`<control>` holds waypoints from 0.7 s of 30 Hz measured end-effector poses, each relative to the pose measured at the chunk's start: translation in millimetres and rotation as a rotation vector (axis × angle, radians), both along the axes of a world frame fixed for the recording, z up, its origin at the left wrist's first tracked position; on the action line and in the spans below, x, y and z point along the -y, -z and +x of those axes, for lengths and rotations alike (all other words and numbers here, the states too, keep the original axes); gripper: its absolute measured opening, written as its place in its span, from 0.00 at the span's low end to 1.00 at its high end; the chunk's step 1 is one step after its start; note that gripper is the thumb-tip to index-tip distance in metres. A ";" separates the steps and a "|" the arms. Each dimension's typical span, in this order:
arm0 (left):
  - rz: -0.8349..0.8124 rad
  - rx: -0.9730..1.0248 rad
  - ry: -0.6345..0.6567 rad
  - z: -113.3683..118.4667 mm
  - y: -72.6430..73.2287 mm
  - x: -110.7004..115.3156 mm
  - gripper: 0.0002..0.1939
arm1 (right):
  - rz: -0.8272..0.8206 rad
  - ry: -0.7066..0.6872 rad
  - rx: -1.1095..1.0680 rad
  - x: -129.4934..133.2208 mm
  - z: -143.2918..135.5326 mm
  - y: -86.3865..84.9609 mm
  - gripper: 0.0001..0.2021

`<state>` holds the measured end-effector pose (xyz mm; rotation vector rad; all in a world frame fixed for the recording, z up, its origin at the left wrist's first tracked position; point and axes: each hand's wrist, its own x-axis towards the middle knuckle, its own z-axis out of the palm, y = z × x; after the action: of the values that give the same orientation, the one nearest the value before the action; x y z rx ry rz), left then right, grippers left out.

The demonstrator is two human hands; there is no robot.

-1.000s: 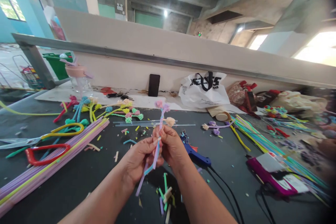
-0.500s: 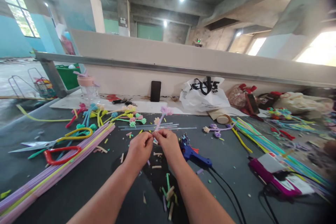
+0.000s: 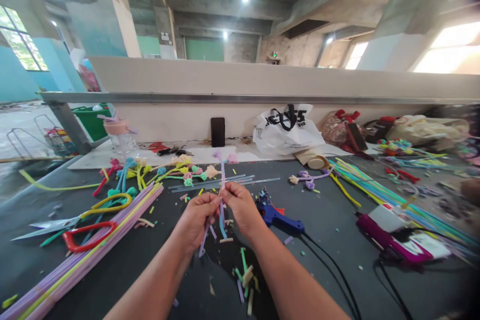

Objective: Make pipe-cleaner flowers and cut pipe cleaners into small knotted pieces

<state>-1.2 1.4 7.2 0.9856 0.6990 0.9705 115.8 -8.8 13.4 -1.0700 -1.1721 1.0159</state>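
My left hand (image 3: 199,216) and my right hand (image 3: 239,206) meet at the middle of the dark table, fingertips pinched round the stem of a pipe-cleaner flower (image 3: 223,169). Lilac and pink blooms top the stem, which stands nearly upright above my fingers. Lilac and blue stem ends hang below them. Behind my hands lie thin clear sticks (image 3: 262,181). To the right of my right hand is a blue glue gun (image 3: 283,221) with a black cord. Short pipe-cleaner offcuts (image 3: 247,276) are scattered between my forearms.
Scissors (image 3: 86,214) with red and yellow handles lie at left on a pipe-cleaner bundle (image 3: 101,245). A phone (image 3: 218,132) and a white bag (image 3: 288,132) stand at the back. At right are a magenta device (image 3: 390,242), its cords, and more pipe cleaners (image 3: 375,190).
The flower stem has become more upright between my fingers, and its lilac and blue ends now show below my hands. My left hand has turned slightly. The camera view has shifted a little.
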 end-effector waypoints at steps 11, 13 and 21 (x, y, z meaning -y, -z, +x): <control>0.166 -0.177 -0.090 1.4 -4.8 0.9 0.12 | 0.020 -0.237 -0.332 -3.7 8.3 0.9 0.07; 0.367 -0.408 -0.233 0.5 -1.6 -1.2 0.11 | -0.006 -0.155 -0.159 -7.4 9.7 2.9 0.08; 0.553 -0.586 -0.250 1.3 14.1 -2.8 0.11 | -0.034 0.068 0.022 -11.0 11.6 7.8 0.10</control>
<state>0.1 4.2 -7.0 1.7388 1.0869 1.1299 127.4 2.2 5.6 -1.1430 -1.1322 0.9765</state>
